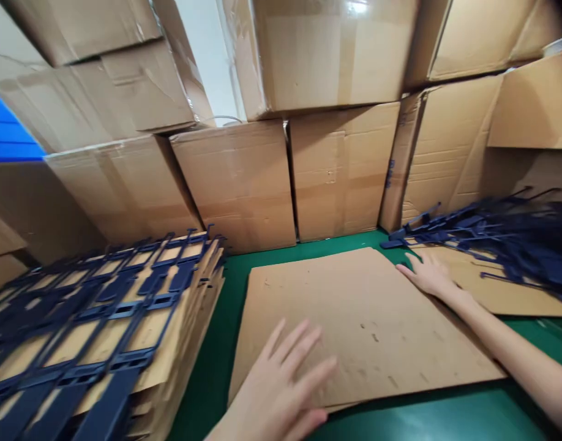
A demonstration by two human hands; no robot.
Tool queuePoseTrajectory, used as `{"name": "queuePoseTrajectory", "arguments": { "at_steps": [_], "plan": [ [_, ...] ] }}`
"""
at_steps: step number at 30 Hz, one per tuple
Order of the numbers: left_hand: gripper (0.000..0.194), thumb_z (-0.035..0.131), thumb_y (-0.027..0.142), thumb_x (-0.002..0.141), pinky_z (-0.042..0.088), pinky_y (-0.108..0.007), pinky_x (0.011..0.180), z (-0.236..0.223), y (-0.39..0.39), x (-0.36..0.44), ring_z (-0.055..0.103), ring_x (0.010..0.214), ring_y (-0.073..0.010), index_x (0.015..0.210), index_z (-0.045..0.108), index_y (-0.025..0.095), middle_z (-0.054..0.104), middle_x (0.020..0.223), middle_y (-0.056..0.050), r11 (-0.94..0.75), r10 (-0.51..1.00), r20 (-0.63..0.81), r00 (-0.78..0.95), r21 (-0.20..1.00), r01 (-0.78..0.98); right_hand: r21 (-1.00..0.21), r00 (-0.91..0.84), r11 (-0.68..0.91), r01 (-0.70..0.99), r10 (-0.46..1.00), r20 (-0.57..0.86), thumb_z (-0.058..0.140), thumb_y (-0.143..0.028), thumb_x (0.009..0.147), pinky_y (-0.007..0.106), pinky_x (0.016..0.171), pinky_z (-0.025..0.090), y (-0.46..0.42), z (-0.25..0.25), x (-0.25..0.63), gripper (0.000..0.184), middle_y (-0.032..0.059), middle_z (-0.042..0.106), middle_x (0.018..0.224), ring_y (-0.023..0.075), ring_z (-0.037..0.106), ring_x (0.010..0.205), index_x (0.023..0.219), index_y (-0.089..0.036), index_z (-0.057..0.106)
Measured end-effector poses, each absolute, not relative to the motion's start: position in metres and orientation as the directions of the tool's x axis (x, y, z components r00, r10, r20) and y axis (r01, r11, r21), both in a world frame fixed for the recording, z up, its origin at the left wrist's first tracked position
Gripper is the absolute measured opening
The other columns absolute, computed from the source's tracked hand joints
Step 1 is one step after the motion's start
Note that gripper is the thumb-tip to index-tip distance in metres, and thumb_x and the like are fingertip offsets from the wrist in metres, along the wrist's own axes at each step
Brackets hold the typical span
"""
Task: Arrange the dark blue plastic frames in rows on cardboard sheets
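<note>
The cardboard sheet (336, 318) lies flat on the green desk (207, 367), looking light and stiff, its edges best for gripping; the left hand (292, 373) spreads wide over its near side, the right hand (430, 272), loosely open, is at its right edge

Bright overhead-looking light, white glare on the upper carton (336, 55), motion-softened fingers (303, 349), smeared side edges.
</note>
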State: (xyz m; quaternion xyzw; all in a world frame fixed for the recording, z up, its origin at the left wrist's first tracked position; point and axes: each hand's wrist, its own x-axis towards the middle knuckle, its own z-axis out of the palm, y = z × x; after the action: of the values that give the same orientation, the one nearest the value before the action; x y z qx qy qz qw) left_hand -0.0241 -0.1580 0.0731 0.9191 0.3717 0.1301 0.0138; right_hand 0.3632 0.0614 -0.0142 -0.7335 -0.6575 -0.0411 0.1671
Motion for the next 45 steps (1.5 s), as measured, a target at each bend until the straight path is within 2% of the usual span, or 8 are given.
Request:
{"name": "queuePoseTrajectory", "arguments": {
  "at_steps": [3,5,8,16,30,37,42,45],
  "plan": [
    [0.059,0.041,0.053,0.09,0.014,-0.051,0.113,0.068,-0.09,0.039,0.014,0.14,-0.0282,0.141,0.031,0.027,0.017,0.153,-0.008,-0.83,0.558,0.128,0.82,0.106,0.548,-0.138,0.139,-0.107,0.985,0.957,0.256,0.041,-0.044,0.089,0.047,0.1,0.025,0.066,-0.031,0.377,0.048,0.0184,0.049,0.129,0.0344,0.037,0.123,0.123,-0.014,0.058],
    [0.059,0.039,0.055,0.09,0.006,-0.049,0.113,0.063,-0.036,0.078,0.01,0.141,-0.0269,0.14,0.034,0.025,0.015,0.153,-0.008,-0.892,0.45,0.091,0.888,0.079,0.444,-0.121,0.133,-0.104,0.987,0.955,0.266,0.038,-0.046,0.089,0.045,0.101,0.024,0.066,-0.036,0.38,0.046,0.0122,0.05,0.131,0.0327,0.036,0.124,0.121,-0.02,0.059],
    [0.06,0.039,0.054,0.09,0.002,-0.049,0.113,0.047,0.025,0.117,0.004,0.141,-0.0262,0.141,0.034,0.023,0.01,0.154,-0.009,-0.897,0.442,0.116,0.889,0.055,0.439,-0.117,0.144,-0.114,0.986,0.945,0.292,0.039,-0.047,0.088,0.044,0.101,0.023,0.068,-0.038,0.383,0.045,0.0092,0.049,0.132,0.0319,0.034,0.126,0.122,-0.023,0.058],
    [0.059,0.031,0.059,0.09,0.008,-0.049,0.113,0.01,0.047,0.125,0.01,0.141,-0.023,0.142,0.03,0.031,0.012,0.154,-0.003,-0.854,0.504,0.093,0.858,0.198,0.481,-0.125,0.142,-0.108,0.986,0.943,0.302,0.04,-0.043,0.089,0.043,0.101,0.022,0.069,-0.033,0.38,0.044,0.0106,0.05,0.131,0.0324,0.032,0.127,0.122,-0.021,0.058],
    [0.058,0.031,0.059,0.09,0.008,-0.048,0.114,0.006,0.056,0.128,0.011,0.141,-0.0227,0.142,0.03,0.032,0.013,0.153,-0.002,-0.857,0.499,0.101,0.861,0.206,0.472,-0.143,0.138,-0.103,0.984,0.956,0.259,0.038,-0.044,0.09,0.043,0.104,0.017,0.067,-0.029,0.382,0.045,0.0107,0.047,0.133,0.0314,0.028,0.129,0.124,-0.021,0.055],
    [0.055,0.034,0.056,0.091,0.011,-0.049,0.113,0.003,0.055,0.125,0.016,0.14,-0.025,0.141,0.031,0.033,0.016,0.153,-0.003,-0.864,0.491,0.144,0.859,0.21,0.458,-0.159,0.131,-0.09,0.983,0.955,0.267,0.04,-0.043,0.089,0.045,0.103,0.019,0.068,-0.027,0.381,0.044,0.0123,0.047,0.133,0.0325,0.029,0.128,0.123,-0.02,0.056],
    [0.05,0.037,0.049,0.092,0.024,-0.051,0.107,0.01,0.062,0.128,0.032,0.132,-0.029,0.138,0.037,0.031,0.032,0.148,-0.007,-0.894,0.448,0.195,0.872,0.112,0.434,-0.15,0.126,-0.086,0.985,0.951,0.283,0.04,-0.045,0.09,0.044,0.104,0.019,0.068,-0.025,0.38,0.045,0.0119,0.045,0.135,0.0314,0.029,0.129,0.125,-0.02,0.055],
    [0.042,0.041,0.046,0.09,0.039,-0.045,0.092,0.023,0.075,0.138,0.048,0.111,-0.0283,0.126,0.05,0.027,0.05,0.127,-0.011,-0.925,0.38,0.189,0.905,0.05,0.378,-0.163,0.145,-0.1,0.982,0.946,0.289,0.041,-0.046,0.089,0.044,0.104,0.018,0.069,-0.024,0.38,0.045,0.0117,0.045,0.136,0.0313,0.027,0.131,0.124,-0.021,0.055]
  ]
}}
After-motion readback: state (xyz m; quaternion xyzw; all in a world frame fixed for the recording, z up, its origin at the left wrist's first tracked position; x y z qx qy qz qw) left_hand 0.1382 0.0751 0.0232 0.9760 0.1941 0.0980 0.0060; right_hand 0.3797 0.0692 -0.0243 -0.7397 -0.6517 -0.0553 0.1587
